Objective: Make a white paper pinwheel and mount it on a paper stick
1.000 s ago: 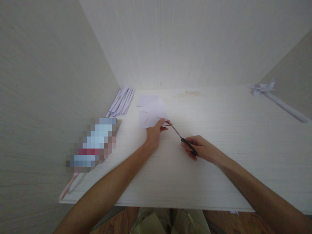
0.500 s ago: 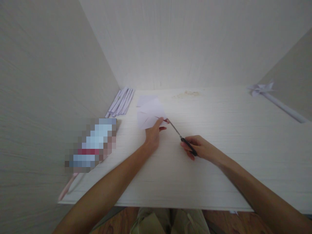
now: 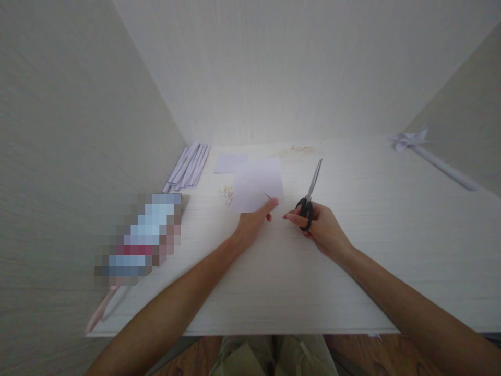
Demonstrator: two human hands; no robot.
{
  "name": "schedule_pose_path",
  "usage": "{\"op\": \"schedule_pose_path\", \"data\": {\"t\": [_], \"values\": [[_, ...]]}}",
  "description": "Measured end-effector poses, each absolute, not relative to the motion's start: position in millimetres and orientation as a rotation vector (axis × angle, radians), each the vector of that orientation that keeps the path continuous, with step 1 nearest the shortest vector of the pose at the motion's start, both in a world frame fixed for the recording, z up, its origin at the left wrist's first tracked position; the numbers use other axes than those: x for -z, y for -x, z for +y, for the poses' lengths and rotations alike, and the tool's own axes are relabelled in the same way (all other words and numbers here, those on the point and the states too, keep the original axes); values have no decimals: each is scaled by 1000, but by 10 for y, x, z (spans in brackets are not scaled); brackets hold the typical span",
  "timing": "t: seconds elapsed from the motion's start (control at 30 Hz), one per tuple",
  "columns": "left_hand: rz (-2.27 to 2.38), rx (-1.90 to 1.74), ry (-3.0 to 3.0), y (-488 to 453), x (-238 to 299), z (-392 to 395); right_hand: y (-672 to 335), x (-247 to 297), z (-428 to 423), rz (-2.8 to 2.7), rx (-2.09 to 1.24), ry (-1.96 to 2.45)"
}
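Head view: between cuts, I judge, my left hand (image 3: 253, 223) pinches the slit paper (image 3: 258, 180) at its near-right corner; rightward, my right hand (image 3: 327, 228) grips closed scissors (image 3: 309, 199). Another cut calls for swinging them left.

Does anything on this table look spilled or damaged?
Two spots do: a brownish patch near the back wall, and a speckled yellowish patch just left of the paper sheet that the left hand holds. Both break up the otherwise pale table; stains, wear or loose bits, I can't tell which.
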State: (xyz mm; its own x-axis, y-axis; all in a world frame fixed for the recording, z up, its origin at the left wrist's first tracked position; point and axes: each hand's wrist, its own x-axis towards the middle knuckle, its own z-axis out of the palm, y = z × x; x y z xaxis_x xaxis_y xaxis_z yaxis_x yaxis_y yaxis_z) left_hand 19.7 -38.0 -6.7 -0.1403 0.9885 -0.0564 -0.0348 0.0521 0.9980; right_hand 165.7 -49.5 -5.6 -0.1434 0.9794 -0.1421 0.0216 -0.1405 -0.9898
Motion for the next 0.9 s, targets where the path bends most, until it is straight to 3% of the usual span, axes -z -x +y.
{"op": "schedule_pose_path", "data": {"t": [0.27,0.57,0.9], "values": [[1328,-1044,-1347,-238,-26,-498,-1622,80,-504,-1281,-1345,1240],[1135,-1461,-909,-192,145,-305,-1622,43,-498,-1204,-1233,1268],[1037,-1365,-941,-153,166,-299,-1677,89,-393,-842,-1082,1121]]}}
